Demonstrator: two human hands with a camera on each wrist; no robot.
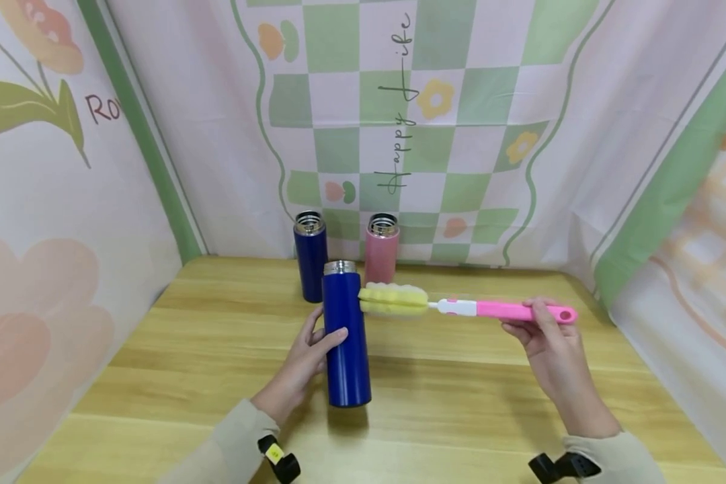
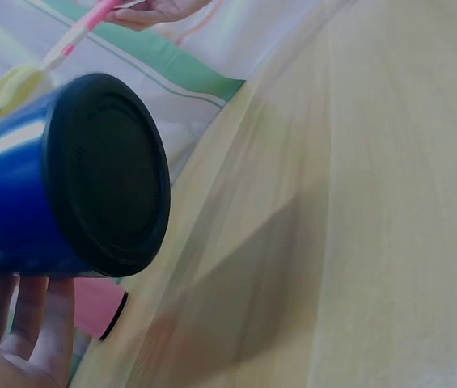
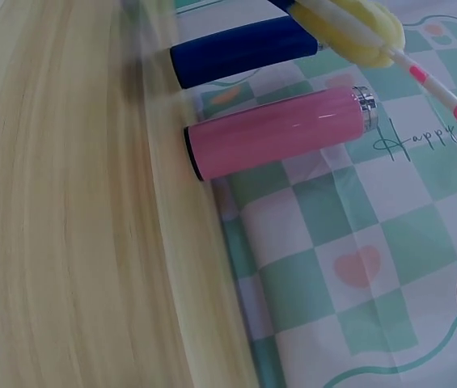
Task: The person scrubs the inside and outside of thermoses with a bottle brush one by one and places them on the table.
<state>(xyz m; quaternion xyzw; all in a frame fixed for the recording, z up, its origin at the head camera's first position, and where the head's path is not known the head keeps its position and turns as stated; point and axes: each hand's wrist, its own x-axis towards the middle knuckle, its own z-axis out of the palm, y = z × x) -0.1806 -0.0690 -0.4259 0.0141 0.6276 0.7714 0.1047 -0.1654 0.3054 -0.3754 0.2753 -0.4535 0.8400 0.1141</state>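
In the head view my left hand (image 1: 307,356) grips a blue vacuum flask (image 1: 346,343) around its middle, thumb across the front. The flask has no lid, its steel neck points up, and it is held above the table; its black base (image 2: 111,174) faces the left wrist camera. My right hand (image 1: 553,343) pinches the pink handle of a bottle brush (image 1: 508,310) near its hanging hole. The brush lies level, and its yellow sponge head (image 1: 394,298) overlaps the flask's upper right side in the head view.
Behind the held flask, a dark blue flask (image 1: 311,262) and a pink flask (image 1: 382,252) stand lidless at the back of the wooden table (image 1: 460,403). A patterned curtain (image 1: 435,148) hangs behind the table and along both sides.
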